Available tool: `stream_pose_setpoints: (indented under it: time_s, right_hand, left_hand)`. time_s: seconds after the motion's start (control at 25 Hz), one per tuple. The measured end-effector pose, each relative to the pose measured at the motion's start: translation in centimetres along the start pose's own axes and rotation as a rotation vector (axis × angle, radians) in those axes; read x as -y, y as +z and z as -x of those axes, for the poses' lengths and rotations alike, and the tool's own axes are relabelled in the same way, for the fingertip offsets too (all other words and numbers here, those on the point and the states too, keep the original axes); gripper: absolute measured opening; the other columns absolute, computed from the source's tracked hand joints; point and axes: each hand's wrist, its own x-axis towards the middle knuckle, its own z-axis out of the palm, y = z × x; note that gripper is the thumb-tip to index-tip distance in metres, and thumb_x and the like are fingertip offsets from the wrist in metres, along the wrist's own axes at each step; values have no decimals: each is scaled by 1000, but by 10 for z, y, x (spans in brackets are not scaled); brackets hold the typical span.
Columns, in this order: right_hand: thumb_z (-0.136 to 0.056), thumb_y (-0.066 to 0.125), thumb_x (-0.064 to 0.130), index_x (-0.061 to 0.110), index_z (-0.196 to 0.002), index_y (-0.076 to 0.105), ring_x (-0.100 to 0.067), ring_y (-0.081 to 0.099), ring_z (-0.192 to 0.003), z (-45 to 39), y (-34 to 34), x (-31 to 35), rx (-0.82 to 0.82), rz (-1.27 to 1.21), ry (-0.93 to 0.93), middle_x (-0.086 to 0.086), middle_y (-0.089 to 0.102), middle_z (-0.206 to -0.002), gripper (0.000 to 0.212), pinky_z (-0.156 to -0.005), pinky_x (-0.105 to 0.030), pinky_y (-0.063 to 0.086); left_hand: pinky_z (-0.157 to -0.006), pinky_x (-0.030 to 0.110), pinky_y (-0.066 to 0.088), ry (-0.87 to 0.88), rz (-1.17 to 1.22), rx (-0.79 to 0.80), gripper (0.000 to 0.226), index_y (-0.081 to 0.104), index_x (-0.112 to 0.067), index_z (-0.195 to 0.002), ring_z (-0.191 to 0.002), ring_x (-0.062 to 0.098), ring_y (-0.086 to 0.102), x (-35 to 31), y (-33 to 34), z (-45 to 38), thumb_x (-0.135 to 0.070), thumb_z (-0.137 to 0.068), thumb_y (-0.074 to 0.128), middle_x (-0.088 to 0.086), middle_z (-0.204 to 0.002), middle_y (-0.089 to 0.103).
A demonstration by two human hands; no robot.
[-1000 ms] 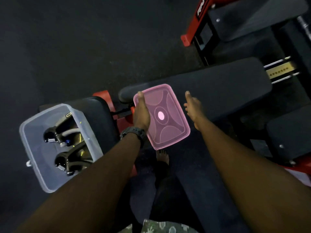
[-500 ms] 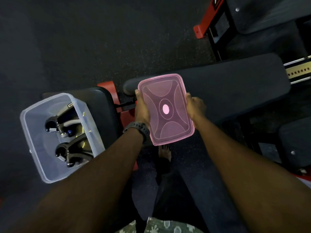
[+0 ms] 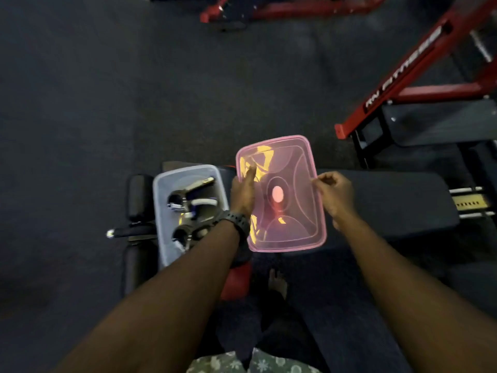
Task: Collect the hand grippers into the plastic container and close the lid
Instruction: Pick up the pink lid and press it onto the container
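A pink translucent lid [image 3: 293, 168] is held in the air between both hands, just right of the container. My left hand [image 3: 242, 193], with a black watch at the wrist, grips its left edge with the thumb on top. Pinching the lid's right edge is my right hand [image 3: 334, 196]. The clear plastic container [image 3: 161, 200] stands open on a black padded seat. Inside it lie black hand grippers [image 3: 188, 208] with chrome springs; my left forearm hides part of them.
A long black bench pad [image 3: 398, 203] runs to the right under the lid. Red gym frames [image 3: 408, 87] stand at the upper right and along the top edge. Dark rubber floor [image 3: 107, 90] spreads to the left. A bare foot [image 3: 278, 282] shows below the lid.
Both hands have carried the lid left, up beside the open container. The right hand, apart from the lid a second ago, now grips its right edge. The view has swung upward.
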Motion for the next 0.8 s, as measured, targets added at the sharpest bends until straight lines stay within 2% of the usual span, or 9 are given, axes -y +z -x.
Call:
stream_pose_setpoints:
  time_s: [0.16, 0.32, 0.44, 0.52, 0.56, 0.64, 0.72, 0.8]
  right_hand:
    - [-78, 79, 10, 22, -75, 63, -6, 60, -64, 67, 50, 85, 90, -18, -217, 3, 67, -75, 20, -57, -15, 47]
    - [-71, 81, 16, 23, -75, 64, -10, 64, -65, 131, 116, 160, 108, 158, -469, 6, 67, -71, 19, -62, -22, 51]
    - [-68, 82, 26, 20, -76, 66, -9, 65, -62, 163, 155, 183, 125, 314, -615, 7, 67, -66, 19, -60, -24, 50]
    - [-72, 82, 33, 19, -84, 69, -10, 69, -68, 176, 175, 180, 223, 332, -627, 5, 73, -74, 23, -65, -29, 55]
    - [-76, 80, 34, 18, -92, 71, -12, 71, -72, 181, 183, 176, 314, 324, -599, 3, 75, -80, 25, -71, -33, 58]
    - [-86, 72, 28, 19, -110, 67, -19, 74, -83, 186, 192, 163, 481, 252, -486, -3, 76, -95, 27, -80, -44, 60]
    - [-89, 64, 20, 22, -120, 62, -24, 72, -93, 183, 190, 145, 426, 180, -407, -4, 74, -106, 31, -81, -43, 59]
    - [-89, 64, 18, 21, -121, 60, -23, 68, -102, 173, 179, 124, 184, 201, -334, 1, 69, -111, 33, -73, -26, 53]
  left_hand:
    - [-115, 50, 41, -8, 129, 106, 85, 63, -10, -135, -129, 35, 60, -25, -81, 25, -68, -74, 60, 15, -136, 66]
    - [-114, 57, 43, 21, 243, 183, 78, 65, -12, -133, -129, 41, 59, -47, -146, 46, -65, -76, 65, 19, -133, 68]
    - [-111, 62, 42, 8, 326, 197, 69, 67, -16, -129, -133, 42, 55, -63, -176, 60, -65, -82, 62, 15, -130, 68]
    - [-112, 63, 40, -29, 359, 195, 81, 63, -18, -136, -136, 35, 53, -70, -193, 68, -74, -77, 59, 10, -138, 63]
    - [-110, 60, 43, -21, 401, 226, 86, 61, -15, -139, -130, 33, 57, -71, -201, 70, -74, -77, 58, 12, -138, 63]
    - [-100, 52, 54, 6, 492, 288, 74, 58, -7, -140, -108, 34, 67, -68, -213, 76, -61, -90, 55, 19, -124, 68]
    - [-97, 56, 54, -12, 507, 241, 54, 59, -4, -138, -106, 38, 66, -60, -221, 79, -41, -99, 53, 24, -127, 66]
    - [-82, 55, 61, -37, 505, 188, 37, 70, -8, -120, -99, 36, 73, -50, -227, 79, -33, -100, 51, 22, -124, 71]
